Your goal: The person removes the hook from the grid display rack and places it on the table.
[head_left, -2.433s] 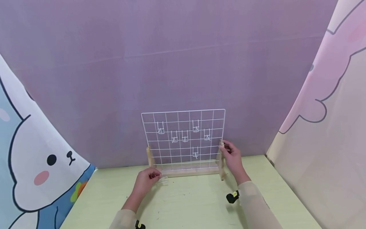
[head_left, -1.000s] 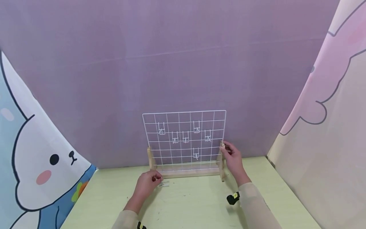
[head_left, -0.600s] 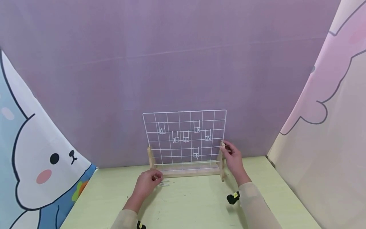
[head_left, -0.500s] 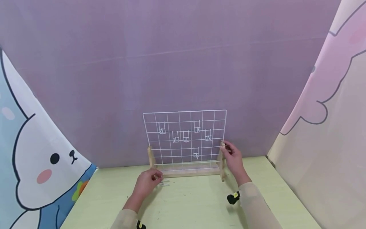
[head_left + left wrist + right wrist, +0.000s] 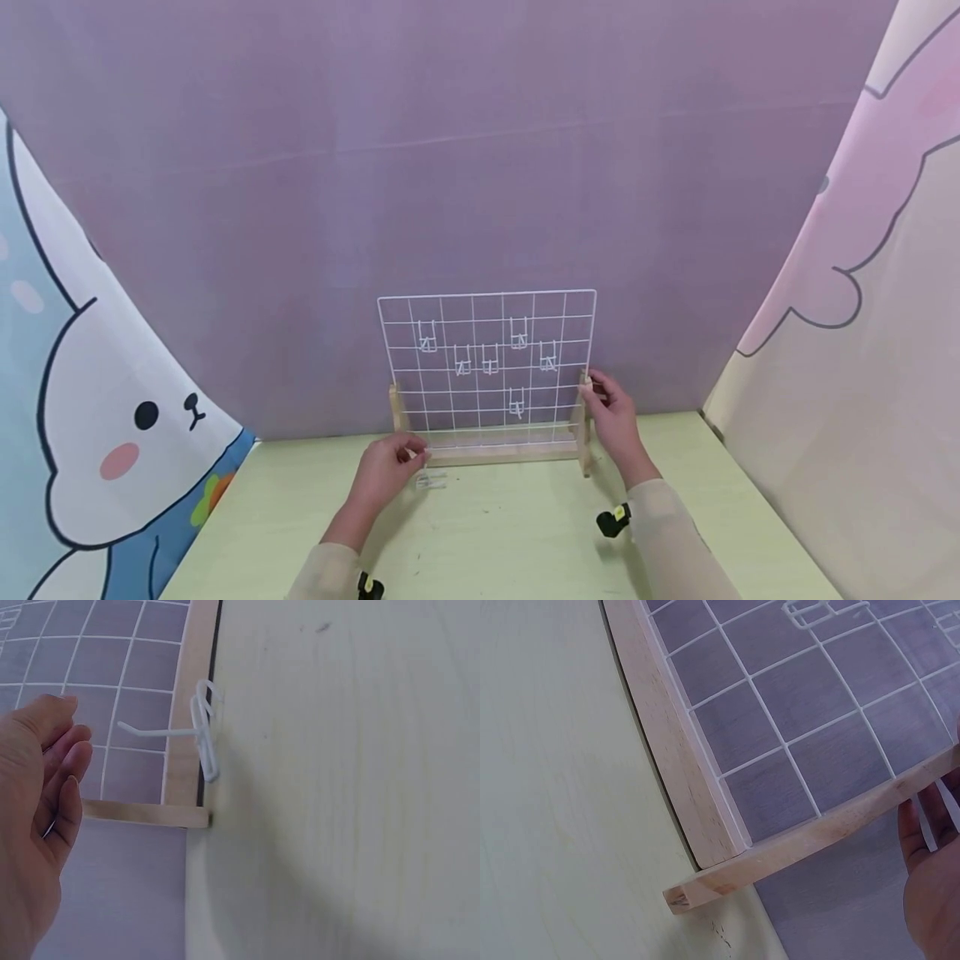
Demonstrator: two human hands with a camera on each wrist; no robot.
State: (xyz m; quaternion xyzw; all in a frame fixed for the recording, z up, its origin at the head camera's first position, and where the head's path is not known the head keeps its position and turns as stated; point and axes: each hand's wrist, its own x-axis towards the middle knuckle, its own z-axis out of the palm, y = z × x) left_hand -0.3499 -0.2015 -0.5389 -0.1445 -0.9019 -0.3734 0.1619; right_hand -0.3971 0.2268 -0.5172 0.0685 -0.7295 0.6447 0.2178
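Note:
A white wire grid panel (image 5: 487, 383) stands upright in a light wooden stand (image 5: 502, 454), with several white wire hooks (image 5: 519, 333) hung on it. Near the stand's left front corner, a loose white wire hook (image 5: 201, 735) rests on the table, its prong sticking up. My left hand (image 5: 384, 471) is just above that hook; in the left wrist view a small gap separates its loosely bent fingers (image 5: 71, 761) from the prong. With thumb and fingers my right hand (image 5: 611, 417) grips the stand's right upright, seen from below in the right wrist view (image 5: 840, 817).
The pale yellow table (image 5: 480, 533) spreads in front of the stand. A purple backdrop (image 5: 480, 167) rises behind it. Printed cloth with a cartoon rabbit (image 5: 127, 417) hangs on the left, a pinkish one (image 5: 847, 417) on the right. Each wrist carries a black camera (image 5: 613, 522).
My left hand held the hook earlier, lowered it to the table, then lifted slightly off it. My right hand stays on the stand's upright.

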